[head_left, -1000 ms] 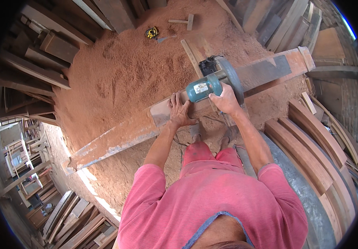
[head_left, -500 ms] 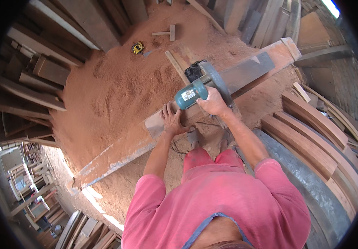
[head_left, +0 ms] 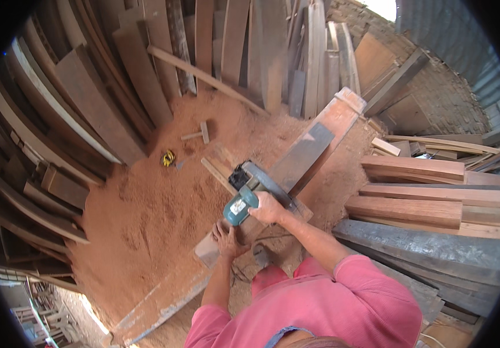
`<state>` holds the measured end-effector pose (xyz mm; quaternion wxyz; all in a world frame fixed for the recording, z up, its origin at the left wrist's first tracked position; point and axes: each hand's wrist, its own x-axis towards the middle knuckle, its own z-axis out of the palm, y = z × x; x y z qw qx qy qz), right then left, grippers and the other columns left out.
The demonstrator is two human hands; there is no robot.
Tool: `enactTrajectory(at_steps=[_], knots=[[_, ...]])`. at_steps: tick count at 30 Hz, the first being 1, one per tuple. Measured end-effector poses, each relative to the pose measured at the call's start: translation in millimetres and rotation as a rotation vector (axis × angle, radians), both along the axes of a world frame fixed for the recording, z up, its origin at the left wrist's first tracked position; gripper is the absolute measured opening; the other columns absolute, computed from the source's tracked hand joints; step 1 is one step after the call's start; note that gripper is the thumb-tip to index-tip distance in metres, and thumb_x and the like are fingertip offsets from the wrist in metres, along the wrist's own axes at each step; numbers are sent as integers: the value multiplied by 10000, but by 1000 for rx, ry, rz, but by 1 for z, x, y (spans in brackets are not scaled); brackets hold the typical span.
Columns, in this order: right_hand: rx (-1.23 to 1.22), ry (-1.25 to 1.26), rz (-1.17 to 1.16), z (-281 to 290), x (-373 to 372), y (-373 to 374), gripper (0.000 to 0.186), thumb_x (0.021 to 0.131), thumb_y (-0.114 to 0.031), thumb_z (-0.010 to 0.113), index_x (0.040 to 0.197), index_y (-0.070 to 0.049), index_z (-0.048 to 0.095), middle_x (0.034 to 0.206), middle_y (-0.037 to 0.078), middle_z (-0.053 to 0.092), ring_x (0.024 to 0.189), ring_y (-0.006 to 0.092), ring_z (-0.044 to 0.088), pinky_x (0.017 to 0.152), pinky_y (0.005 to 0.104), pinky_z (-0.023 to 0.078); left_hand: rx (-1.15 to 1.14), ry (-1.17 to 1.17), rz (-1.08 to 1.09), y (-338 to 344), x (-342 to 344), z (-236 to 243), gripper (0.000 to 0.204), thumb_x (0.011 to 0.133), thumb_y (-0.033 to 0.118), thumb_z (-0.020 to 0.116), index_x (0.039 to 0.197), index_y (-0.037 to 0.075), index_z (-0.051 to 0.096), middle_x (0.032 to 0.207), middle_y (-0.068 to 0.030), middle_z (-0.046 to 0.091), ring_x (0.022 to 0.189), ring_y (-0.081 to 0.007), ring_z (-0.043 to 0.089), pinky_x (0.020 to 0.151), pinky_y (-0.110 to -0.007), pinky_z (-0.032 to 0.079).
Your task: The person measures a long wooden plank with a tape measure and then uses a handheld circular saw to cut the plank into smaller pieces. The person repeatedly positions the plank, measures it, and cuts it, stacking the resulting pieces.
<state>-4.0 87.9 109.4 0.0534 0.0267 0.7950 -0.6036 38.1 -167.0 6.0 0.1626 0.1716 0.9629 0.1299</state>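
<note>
My right hand point(head_left: 267, 207) is closed round the handle of a circular saw point(head_left: 240, 207) with a green motor housing and a round grey blade guard. The saw rests across a dark wooden board point(head_left: 305, 153); its blade is hidden. My left hand point(head_left: 226, 239) lies on the board's near left end, beside the motor, with its fingers spread on the wood. Under the board runs a longer, dusty beam point(head_left: 165, 307), sloping from lower left to upper right. A thin wooden strip point(head_left: 218, 176) sticks out beyond the saw.
Reddish sawdust point(head_left: 139, 214) covers the floor. A yellow-and-black tape measure point(head_left: 168, 158) and a T-shaped wooden piece point(head_left: 204, 132) lie on it. Planks point(head_left: 87, 93) lean along the far and left sides. Cut timbers point(head_left: 415, 210) are stacked at right. A cord loops near my feet.
The head view has tilted up and turned, so the scene sits lower and more of the leaning planks shows. Both hands keep their places on the saw and board, with little visible movement.
</note>
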Motion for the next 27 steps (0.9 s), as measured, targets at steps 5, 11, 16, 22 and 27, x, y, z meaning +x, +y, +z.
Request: enactTrajectory(at_steps=[5, 11, 16, 22, 27], knots=[[106, 10, -59, 1, 7, 8, 342, 781, -163, 730, 1053, 37, 674, 934, 256, 714, 887, 380, 701, 847, 444, 541, -3, -73, -41, 11, -4, 20, 1129, 523, 551, 900, 1498, 191, 457, 1601, -357, 170, 1495, -561, 117, 1149, -752, 144], [230, 38, -71, 6, 7, 1, 365, 778, -196, 733, 1052, 39, 681, 984, 284, 715, 960, 437, 698, 874, 467, 539, -28, -43, -36, 6, -3, 27, 1103, 560, 593, 876, 1487, 159, 466, 1605, -351, 181, 1503, -537, 113, 1171, -710, 132], [337, 69, -157, -16, 15, 12, 363, 776, -200, 739, 1047, 37, 688, 989, 285, 716, 984, 427, 699, 888, 464, 539, -11, -54, -78, 18, 1, 16, 1098, 581, 628, 868, 1482, 153, 457, 1613, -352, 169, 1511, -527, 97, 1181, -696, 109], [363, 103, -204, -15, 9, 1, 381, 776, -209, 754, 1061, 38, 695, 1007, 287, 719, 1006, 417, 704, 897, 455, 543, 28, -46, -66, 9, 0, 34, 1099, 575, 606, 882, 1481, 161, 447, 1601, -363, 171, 1498, -552, 101, 1165, -716, 125], [350, 55, -153, 0, 12, -1, 427, 764, -225, 734, 1068, 71, 686, 1052, 327, 703, 1051, 444, 691, 930, 469, 540, -68, -155, -55, 10, -3, 36, 1170, 612, 621, 883, 1551, 160, 359, 1647, -343, 82, 1526, -546, 13, 1194, -702, 64]])
